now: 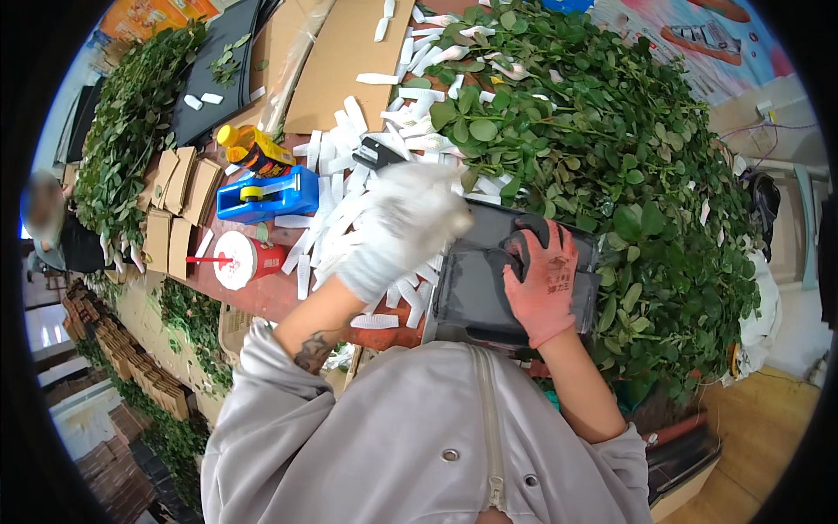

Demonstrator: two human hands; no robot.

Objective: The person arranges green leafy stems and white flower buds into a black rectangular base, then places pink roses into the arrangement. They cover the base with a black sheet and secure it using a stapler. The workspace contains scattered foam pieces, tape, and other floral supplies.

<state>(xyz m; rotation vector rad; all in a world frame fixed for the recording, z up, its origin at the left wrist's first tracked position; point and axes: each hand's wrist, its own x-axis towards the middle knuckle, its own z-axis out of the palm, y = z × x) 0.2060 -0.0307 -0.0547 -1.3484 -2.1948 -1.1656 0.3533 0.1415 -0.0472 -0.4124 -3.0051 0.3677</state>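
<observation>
My left hand (410, 214), in a white glove, is smeared by motion above a heap of white ribbed sleeves (336, 236). Its fingers cannot be made out, nor whether they hold anything. Just beyond it lies a small black object (377, 154), partly covered. My right hand (543, 284) wears a red glove with dark fingertips. It rests on the right part of a dark grey board (476, 288) in front of my body, thumb and fingers bent but apart, with nothing visible in them.
Leafy rose stems (602, 131) with pale wrapped heads pile up on the right. To the left stand a blue tape dispenser (267, 196), a yellow-capped bottle (253, 150), a red cup (249, 260) with straw and cardboard pieces (179, 188). Another person (74, 240) is at far left.
</observation>
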